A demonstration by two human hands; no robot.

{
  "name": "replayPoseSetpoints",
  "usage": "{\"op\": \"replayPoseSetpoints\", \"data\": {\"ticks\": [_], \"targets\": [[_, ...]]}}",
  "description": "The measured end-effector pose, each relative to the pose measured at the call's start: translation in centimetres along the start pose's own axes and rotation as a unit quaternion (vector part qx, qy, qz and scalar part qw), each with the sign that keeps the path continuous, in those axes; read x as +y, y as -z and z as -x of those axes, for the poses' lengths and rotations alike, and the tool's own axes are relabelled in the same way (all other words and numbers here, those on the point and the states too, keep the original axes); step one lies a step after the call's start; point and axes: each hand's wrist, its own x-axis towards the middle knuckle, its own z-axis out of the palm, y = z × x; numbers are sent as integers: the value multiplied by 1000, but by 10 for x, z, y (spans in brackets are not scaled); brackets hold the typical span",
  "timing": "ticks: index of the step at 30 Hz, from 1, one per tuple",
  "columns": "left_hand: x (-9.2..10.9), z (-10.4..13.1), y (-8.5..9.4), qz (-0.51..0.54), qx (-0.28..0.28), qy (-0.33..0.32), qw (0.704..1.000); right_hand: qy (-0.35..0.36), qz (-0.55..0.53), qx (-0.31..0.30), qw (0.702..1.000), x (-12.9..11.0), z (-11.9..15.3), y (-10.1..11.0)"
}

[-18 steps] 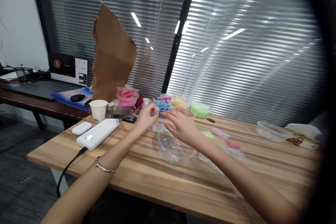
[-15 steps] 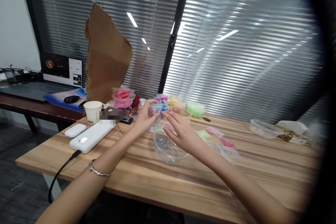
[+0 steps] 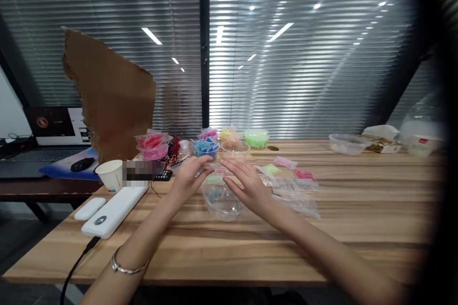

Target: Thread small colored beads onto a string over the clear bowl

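My left hand [image 3: 189, 176] hovers over the table, fingers stretched forward and thumb apart, with nothing visible in it. Just beyond its fingertips stands a clear tub of blue packets [image 3: 206, 147]. Opposite it, my right hand [image 3: 248, 183] is held with its fingers spread and extended, also bare. Below and between the hands sits a clear round plastic bowl [image 3: 224, 207] with a little green and blue material in it. Behind my right fingertips is a clear tub with orange contents [image 3: 235, 148]. Small clear bags [image 3: 296, 198] lie to the right of that hand.
Tubs of pink-red [image 3: 154, 147], yellow and green packets [image 3: 256, 139] line the back. A paper cup [image 3: 111, 175], white power bank [image 3: 114, 212] with a cable and remote [image 3: 164, 175] are at left. A clear container [image 3: 347, 144] stands back right. Cardboard [image 3: 114, 90] leans upright.
The blue tub, between my hands before, now stands on the table in the back row. My hands have drawn back from it toward the clear bowl. The view has turned right.
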Motion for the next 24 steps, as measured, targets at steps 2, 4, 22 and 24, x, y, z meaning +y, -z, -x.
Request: {"op": "replayPoseSetpoints", "data": {"ticks": [2, 4, 22, 24], "targets": [[5, -3, 2, -21, -3, -26, 999, -4, -41, 15, 999, 1, -1, 3], [10, -6, 3, -34, -9, -59, 998, -10, -85, 27, 996, 3, -2, 5], [23, -4, -5, -141, -25, -189, 971, -141, -329, -92, 929, 7, -4, 16], [22, -3, -7, -116, -10, -202, 972, -128, -349, -111, 922, 5, -4, 17]]}}
